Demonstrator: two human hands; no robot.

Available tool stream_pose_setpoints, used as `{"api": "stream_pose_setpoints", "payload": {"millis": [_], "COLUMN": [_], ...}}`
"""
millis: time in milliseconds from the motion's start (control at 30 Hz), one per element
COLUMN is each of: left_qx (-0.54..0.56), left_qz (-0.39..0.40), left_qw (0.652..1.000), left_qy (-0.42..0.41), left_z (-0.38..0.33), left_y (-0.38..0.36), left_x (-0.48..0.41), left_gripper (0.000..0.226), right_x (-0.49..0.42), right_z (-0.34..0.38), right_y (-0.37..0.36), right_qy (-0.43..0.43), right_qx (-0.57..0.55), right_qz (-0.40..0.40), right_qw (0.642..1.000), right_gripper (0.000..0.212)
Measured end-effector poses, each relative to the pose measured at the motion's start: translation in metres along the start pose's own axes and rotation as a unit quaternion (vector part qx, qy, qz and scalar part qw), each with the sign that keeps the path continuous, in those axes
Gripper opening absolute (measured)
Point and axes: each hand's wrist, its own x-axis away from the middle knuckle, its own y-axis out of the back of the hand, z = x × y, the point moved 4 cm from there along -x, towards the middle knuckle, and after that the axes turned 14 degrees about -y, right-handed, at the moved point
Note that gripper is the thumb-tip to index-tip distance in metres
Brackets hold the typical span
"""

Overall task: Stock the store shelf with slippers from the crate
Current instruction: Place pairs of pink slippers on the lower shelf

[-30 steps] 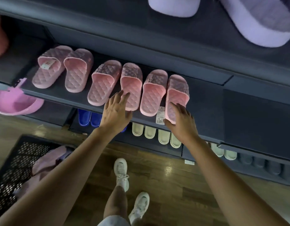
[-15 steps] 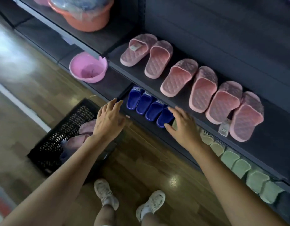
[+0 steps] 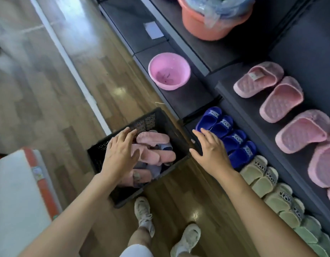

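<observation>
A black mesh crate [image 3: 153, 119] stands on the wooden floor, holding several pink slippers [image 3: 154, 139] piled with purple ones. My left hand [image 3: 121, 153] hovers over the crate with fingers spread, holding nothing. My right hand [image 3: 210, 151] is open above the crate's right rim, beside the lower shelf. Several pink quilted slippers [image 3: 282, 98] lie in a row on the dark shelf [image 3: 240, 102] at the right.
Blue slippers [image 3: 227, 134] and beige slippers [image 3: 260, 175] line the bottom shelf. A pink basin [image 3: 169, 73] and an orange tub [image 3: 212, 17] sit on shelves further back. A white and orange box [image 3: 17, 193] is at left. My feet [image 3: 143, 214] stand near the crate.
My view swung down and left from the shelf to the crate. Both hands left the shelved pink slippers and dropped toward the crate, still holding nothing.
</observation>
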Motion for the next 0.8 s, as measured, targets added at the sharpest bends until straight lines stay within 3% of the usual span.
{"api": "stream_pose_setpoints", "payload": {"millis": [367, 667, 800], "left_qx": [0.011, 0.043, 0.085], "left_qz": [-0.019, -0.043, -0.058], "left_qw": [0.984, 0.954, 0.944], "left_qy": [0.179, 0.292, 0.314], "left_z": [0.113, 0.133, 0.137], "left_y": [-0.018, -0.105, -0.160], "left_x": [0.047, 0.081, 0.091], "left_gripper": [0.059, 0.059, 0.061], "right_x": [-0.061, -0.112, -0.136], "right_z": [0.079, 0.097, 0.093], "right_y": [-0.060, -0.140, -0.190], "right_qy": [0.089, 0.180, 0.175], "right_qx": [0.058, 0.080, 0.037], "right_qz": [0.058, 0.114, 0.153], "right_qw": [0.993, 0.974, 0.972], "right_gripper": [0.059, 0.058, 0.056]}}
